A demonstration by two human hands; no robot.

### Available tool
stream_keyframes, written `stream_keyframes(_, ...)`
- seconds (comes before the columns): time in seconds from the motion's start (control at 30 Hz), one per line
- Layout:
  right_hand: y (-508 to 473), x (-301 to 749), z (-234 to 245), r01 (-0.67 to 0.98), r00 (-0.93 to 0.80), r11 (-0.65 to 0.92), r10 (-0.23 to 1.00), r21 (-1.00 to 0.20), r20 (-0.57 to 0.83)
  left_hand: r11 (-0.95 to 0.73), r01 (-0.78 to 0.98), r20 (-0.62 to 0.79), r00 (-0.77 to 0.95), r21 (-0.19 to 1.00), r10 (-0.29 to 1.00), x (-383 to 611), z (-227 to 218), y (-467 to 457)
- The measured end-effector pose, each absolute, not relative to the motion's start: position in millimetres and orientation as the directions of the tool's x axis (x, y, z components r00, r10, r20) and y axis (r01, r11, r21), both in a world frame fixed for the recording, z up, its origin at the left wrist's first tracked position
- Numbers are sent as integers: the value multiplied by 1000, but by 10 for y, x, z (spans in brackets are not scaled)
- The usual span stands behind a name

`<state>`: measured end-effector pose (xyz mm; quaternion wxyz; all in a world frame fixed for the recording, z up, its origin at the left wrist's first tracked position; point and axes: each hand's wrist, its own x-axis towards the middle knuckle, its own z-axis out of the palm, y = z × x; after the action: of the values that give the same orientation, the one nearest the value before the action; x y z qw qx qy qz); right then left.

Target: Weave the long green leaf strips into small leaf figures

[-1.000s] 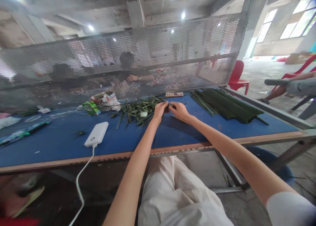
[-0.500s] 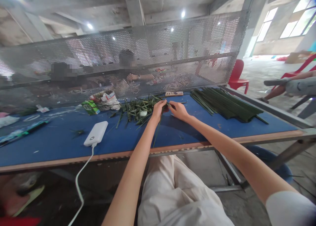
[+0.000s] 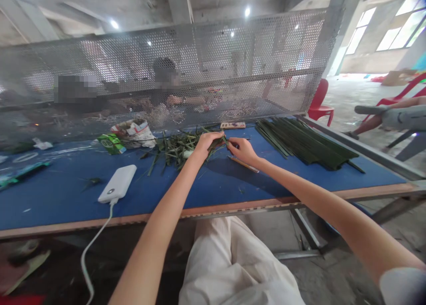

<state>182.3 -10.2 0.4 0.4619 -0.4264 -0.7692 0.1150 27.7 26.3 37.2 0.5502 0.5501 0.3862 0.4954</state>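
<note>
My left hand (image 3: 209, 142) is closed at the right end of a pile of cut green leaf scraps (image 3: 178, 146), its fingers bent towards the right. A narrow green leaf strip (image 3: 225, 140) spans the small gap between my two hands. My right hand (image 3: 242, 149) pinches that strip at its right side. How the fingertips lie on the strip is partly hidden. Below my right hand a thin wooden stick, pencil-like (image 3: 244, 164), lies on the blue tabletop (image 3: 213, 189). Long dark green leaf strips (image 3: 304, 143) are laid in a flat stack to the right.
A white power bank (image 3: 119, 183) with a cable lies at left. Behind it are a green packet (image 3: 111, 144) and crumpled paper wrapping (image 3: 135, 132). A pale power strip (image 3: 233, 125) sits before the perforated metal screen (image 3: 213, 69). People sit beyond the screen; a red chair (image 3: 322, 103) stands right.
My left hand has shifted slightly left and up, and the long strip end hanging below it no longer shows. The wooden stick is now plainly visible. The camera view has turned a little.
</note>
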Motion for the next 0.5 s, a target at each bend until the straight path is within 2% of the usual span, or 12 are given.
stream_keyframes(0.07, -123, 1842, 13, 490, -214, 623, 764, -609, 609, -109, -123, 133, 204, 986, 970, 302, 388, 258)
stream_keyframes(0.2, -126, 1852, -25, 399, -208, 596, 799, -697, 565, -17, -182, 46, 153, 983, 987, 327, 339, 228)
stream_keyframes(0.37, -163, 1882, -113, 272, -317, 518, 844, -811, 432, 267, -227, -231, 175, 936, 957, 267, 266, 129)
stream_keyframes(0.5, -230, 1876, -159, 277, -350, 445, 872, -852, 342, 406, -264, -377, 154, 875, 913, 226, 225, 39)
